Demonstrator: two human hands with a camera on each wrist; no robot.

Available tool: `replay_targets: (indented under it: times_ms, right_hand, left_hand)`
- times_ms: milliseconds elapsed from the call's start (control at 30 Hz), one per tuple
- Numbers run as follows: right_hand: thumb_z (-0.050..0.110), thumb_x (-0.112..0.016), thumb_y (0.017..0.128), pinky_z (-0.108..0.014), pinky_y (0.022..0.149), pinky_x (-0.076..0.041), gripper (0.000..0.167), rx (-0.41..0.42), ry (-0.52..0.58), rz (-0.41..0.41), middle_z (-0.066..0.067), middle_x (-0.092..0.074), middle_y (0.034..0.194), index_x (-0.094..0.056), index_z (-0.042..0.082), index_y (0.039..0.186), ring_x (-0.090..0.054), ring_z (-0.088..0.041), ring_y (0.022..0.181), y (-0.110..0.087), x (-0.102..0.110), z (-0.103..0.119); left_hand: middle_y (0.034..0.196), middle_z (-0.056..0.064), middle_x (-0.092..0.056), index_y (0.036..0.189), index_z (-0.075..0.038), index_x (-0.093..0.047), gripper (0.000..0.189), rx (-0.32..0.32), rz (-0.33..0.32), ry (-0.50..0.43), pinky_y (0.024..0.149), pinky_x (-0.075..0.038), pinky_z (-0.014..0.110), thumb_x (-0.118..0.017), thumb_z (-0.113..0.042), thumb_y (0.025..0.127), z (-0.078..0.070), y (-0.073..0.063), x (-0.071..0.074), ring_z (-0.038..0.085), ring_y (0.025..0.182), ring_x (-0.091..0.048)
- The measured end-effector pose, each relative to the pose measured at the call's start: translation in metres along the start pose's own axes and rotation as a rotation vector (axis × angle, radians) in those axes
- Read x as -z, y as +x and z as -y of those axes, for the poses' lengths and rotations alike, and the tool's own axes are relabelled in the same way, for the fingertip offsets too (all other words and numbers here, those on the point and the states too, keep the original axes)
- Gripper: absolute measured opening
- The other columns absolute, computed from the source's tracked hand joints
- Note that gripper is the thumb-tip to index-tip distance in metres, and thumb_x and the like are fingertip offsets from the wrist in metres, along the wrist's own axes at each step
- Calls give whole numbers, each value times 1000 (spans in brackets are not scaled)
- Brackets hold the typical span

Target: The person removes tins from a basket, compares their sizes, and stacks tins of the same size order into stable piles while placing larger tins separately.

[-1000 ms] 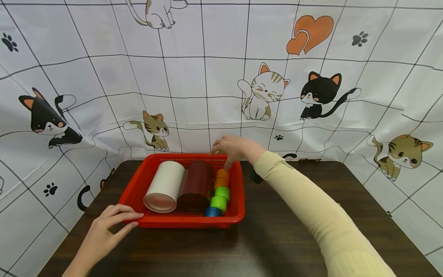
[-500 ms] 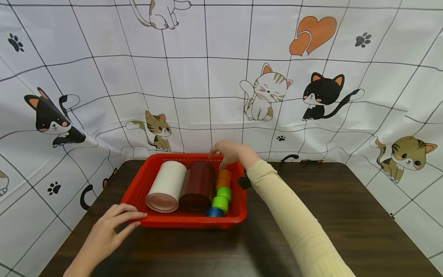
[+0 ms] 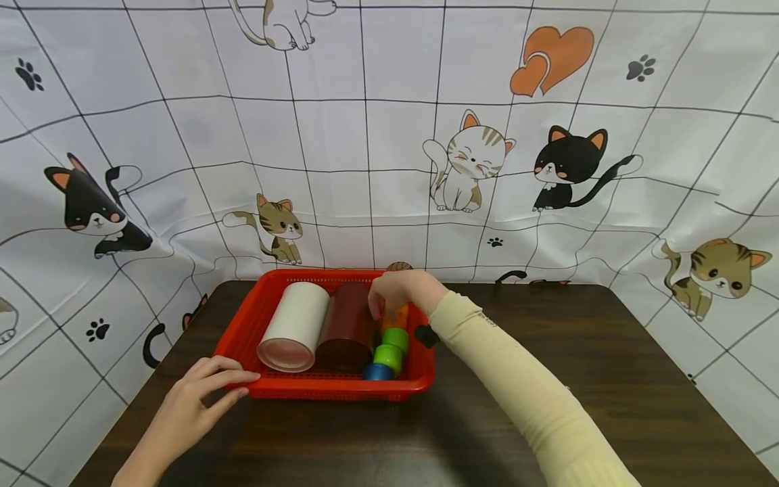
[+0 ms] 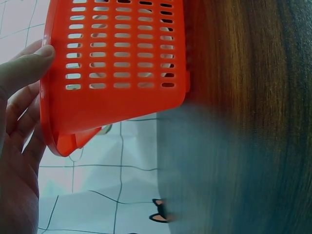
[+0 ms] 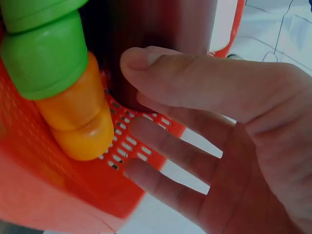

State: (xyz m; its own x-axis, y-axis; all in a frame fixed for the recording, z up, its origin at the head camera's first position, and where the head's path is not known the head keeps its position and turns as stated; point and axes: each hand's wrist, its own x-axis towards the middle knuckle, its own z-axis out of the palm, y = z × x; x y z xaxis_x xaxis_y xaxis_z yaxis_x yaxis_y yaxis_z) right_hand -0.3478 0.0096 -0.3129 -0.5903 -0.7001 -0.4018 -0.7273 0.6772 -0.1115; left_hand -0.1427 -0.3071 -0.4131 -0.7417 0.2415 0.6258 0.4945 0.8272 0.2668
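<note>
A red plastic basket (image 3: 331, 390) holds a white cylindrical container (image 3: 295, 325) and a dark red cylindrical container (image 3: 345, 335), lying side by side. Along its right side runs a row of small rounded pieces, orange (image 5: 87, 139), green (image 3: 388, 357) and blue (image 3: 377, 372). My left hand (image 3: 193, 404) grips the rim at the near left corner, thumb outside and fingers behind in the left wrist view. My right hand (image 3: 398, 291) is over the basket's far right part, its fingers extended beside the dark red container and apart from the orange pieces. Whether its fingertips touch the dark red container, I cannot tell.
The basket stands on a dark wooden table (image 3: 548, 385). A white sheet (image 3: 389, 135) with a grid and cartoon cats hangs behind and at the sides. A small black object (image 3: 426, 336) sits by the right wrist.
My right hand has moved from above the far rim down into the basket's far right part. The left hand keeps its grip on the rim, and the basket's contents look unmoved.
</note>
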Motion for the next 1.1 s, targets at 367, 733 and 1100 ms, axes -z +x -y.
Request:
replay_targets:
  times_ms: [367, 733, 1100]
  right_hand:
    - [7, -76, 84, -28, 89, -54, 31, 35, -21, 105, 3, -71, 113, -76, 19, 112, -60, -14, 104, 7, -12, 10]
    - [12, -79, 82, -31, 95, -53, 44, 43, -57, 236, 2, -64, 130, -70, 23, 124, -56, -15, 117, 11, -20, 18]
    - [23, -82, 81, -36, 102, -49, 57, 16, -135, 346, 3, -58, 138, -62, 34, 133, -50, -16, 123, 15, -26, 24]
  left_hand:
    - [97, -13, -63, 100, -31, -76, 51, -6, -15, -33, 77, -37, 5, -87, 2, 63, 1, 0, -1, -5, 91, -42]
    - [97, -13, -64, 100, -30, -77, 50, 5, -13, -55, 79, -37, 5, -87, 2, 64, 3, 0, -3, -5, 92, -43]
    - [96, -14, -63, 99, -28, -77, 48, 8, -14, -63, 76, -37, 8, -87, 3, 64, 2, -1, -2, -5, 91, -42]
